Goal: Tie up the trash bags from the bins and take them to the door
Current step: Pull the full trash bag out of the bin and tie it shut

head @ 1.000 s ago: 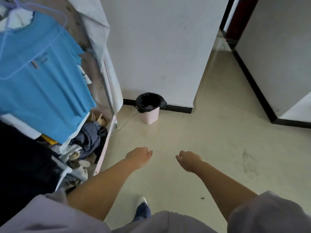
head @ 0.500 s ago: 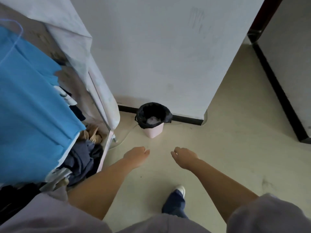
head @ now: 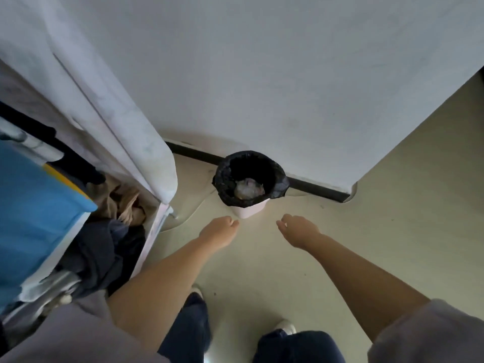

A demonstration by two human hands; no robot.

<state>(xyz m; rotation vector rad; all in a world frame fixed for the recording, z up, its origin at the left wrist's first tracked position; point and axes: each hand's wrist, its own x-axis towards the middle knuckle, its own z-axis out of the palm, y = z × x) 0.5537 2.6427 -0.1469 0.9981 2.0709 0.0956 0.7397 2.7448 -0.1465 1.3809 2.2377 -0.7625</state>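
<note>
Against the wall, pink bin (head: 251,209) with untied black trash bag (head: 227,183); hands loosely curled, empty.

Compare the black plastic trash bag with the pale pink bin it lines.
The black plastic trash bag is dark, crinkled and soft; the pale pink bin is light, smooth and rigid. The bag folds over the rim and hides most of the bin, whose base alone shows. The bag's mouth is open and untied, with pale crumpled trash inside. Both stand against the white wall.
</note>
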